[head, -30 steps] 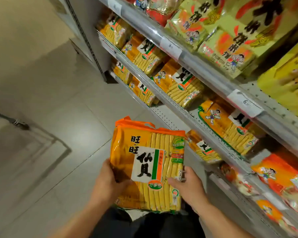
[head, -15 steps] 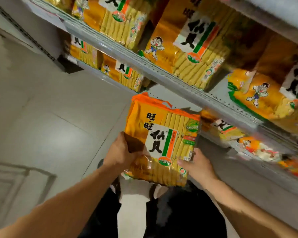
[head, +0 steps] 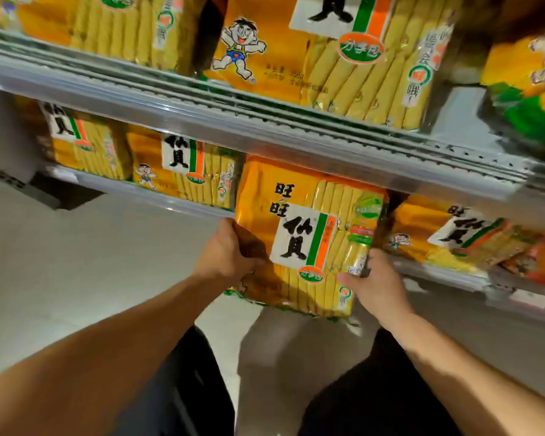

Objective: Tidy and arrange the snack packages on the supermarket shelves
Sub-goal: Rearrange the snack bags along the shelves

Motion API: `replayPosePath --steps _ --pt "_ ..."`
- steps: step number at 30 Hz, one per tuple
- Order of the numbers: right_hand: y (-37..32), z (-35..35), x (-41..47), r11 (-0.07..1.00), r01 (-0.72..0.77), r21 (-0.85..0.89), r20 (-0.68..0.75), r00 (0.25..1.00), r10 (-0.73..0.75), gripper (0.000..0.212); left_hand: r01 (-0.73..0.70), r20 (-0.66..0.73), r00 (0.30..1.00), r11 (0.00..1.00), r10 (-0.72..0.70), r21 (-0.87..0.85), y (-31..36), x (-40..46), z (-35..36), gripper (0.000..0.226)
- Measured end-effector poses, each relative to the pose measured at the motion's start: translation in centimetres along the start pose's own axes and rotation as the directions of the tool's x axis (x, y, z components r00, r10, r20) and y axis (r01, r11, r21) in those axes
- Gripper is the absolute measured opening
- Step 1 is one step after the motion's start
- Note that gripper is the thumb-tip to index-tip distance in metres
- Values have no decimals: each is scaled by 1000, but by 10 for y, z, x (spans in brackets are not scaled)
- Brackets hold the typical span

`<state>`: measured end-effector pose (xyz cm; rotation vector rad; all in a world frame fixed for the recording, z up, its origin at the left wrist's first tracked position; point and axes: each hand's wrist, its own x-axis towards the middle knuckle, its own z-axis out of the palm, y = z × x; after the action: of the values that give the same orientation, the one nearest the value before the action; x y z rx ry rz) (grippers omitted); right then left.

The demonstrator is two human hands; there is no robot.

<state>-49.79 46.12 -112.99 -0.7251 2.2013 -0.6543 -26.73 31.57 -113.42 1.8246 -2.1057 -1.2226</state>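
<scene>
- Large orange-and-yellow plastic rice-cracker package (head: 309, 237) with a white label in black characters is held upright, front facing the camera, at the open front of the lower grey metal shelf (head: 170, 196).
- Its top edge is tucked under the front rail of the upper grey metal shelf (head: 233, 121); the bottom edge hangs below the lower shelf line, over the pale grey tiled floor (head: 76, 262).
- Left hand (head: 227, 256) is closed on the package's left edge, thumb across the front, fingers hidden behind.
- Right hand (head: 375, 284) is clamped on the lower right edge, thumb laid on the front, fingers wrapped round the side.
- Matching orange cracker packs (head: 183, 171) are stood on the lower shelf just left of the held package; two are seen.
- A tilted orange cracker pack (head: 438, 237) is lying on the lower shelf just right of it; contact cannot be told.
- Bigger orange cracker packs with a cartoon boy (head: 296, 51) are seen on the upper shelf, directly above.
- Dark trousers (head: 186, 388) are visible at the bottom of the view, between the bare forearms.
- Edges of the frame are motion-blurred.
</scene>
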Motion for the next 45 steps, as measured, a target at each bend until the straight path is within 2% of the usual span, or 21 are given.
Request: replayPosePath --steps 8,11,15,18,24,30,32,34,36,37,38,40,43,45 --pt "-12 16 96 987 153 39 -283 949 -136 46 -261 -252 941 959 227 -108 16 104 24 73" --pt "-19 17 112 976 207 70 -384 909 -165 46 -282 -292 927 951 235 -127 25 125 29 71" --pt "-23 23 126 979 197 42 -451 878 -157 48 -246 -309 931 960 197 -131 33 148 38 67" --pt "-16 31 130 987 160 -12 -437 887 -149 50 -233 -328 925 969 194 -86 27 157 51 69" --pt "-12 31 133 978 160 -132 -398 895 -200 42 -301 -295 909 953 293 20 15 162 60 70" --pt "-11 29 131 982 170 -78 -342 921 -187 40 -281 -233 932 959 278 19 16 161 56 67" --pt "-9 29 134 989 142 -35 -326 934 -146 42 -289 -220 935 957 279 -14 16 160 55 74" --pt "-7 28 132 995 98 13 -267 959 -91 56 -279 -224 942 953 249 -115 15 155 50 82" --pt "-3 22 118 999 33 38 -204 979 -24 86 -279 -236 940 952 245 -125 14 138 41 72" --pt "0 16 105 998 -5 61 -187 982 16 89 -271 -228 942 959 247 -82 13 126 36 64" --pt "2 6 87 994 -31 102 -170 984 48 82 -243 -202 951 969 232 -32 13 109 29 56" --pt "4 -19 39 983 -37 180 -141 988 63 55 -175 -86 980 983 178 45 19 64 13 38" --pt "-1 -66 -64 965 -26 261 -119 991 59 16 -119 79 990 992 115 52 44 -23 -27 4" --pt "-15 -104 -142 935 -105 339 -94 985 145 10 -138 135 982 990 134 20 81 -83 -64 18"
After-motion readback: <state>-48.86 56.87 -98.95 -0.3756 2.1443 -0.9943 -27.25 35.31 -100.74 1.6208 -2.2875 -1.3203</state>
